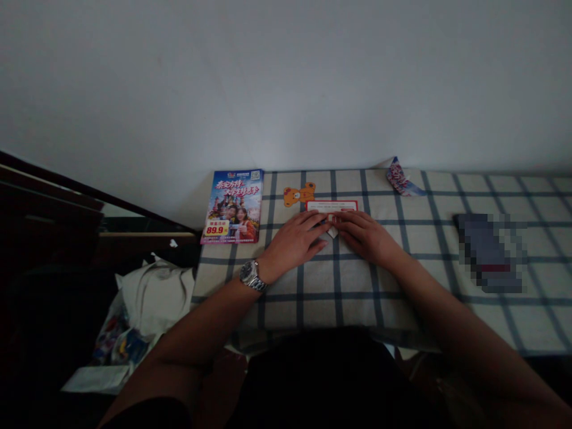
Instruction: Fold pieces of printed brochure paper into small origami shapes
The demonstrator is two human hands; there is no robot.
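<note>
A red-bordered printed sheet of paper (332,204) lies on the checked cloth in front of me, with a folded, pointed part toward me. My left hand (297,240) rests over its left side, fingers stretched out and lying on the paper, thumb apart on the cloth. A metal watch (252,274) is on the left wrist. From the other side, my right hand (367,238) has its fingers together on the fold, closed on the paper near its middle. The fingers of both hands almost meet there and cover part of the print.
A stack of colourful flyers (232,207) stands at the table's left end. Behind the paper is a bear picture (298,195) on the checked tablecloth (304,298). A curled flyer piece (402,180) leans near the wall, a blurred dark object (487,253) lies right, and bags (154,292) sit lower left.
</note>
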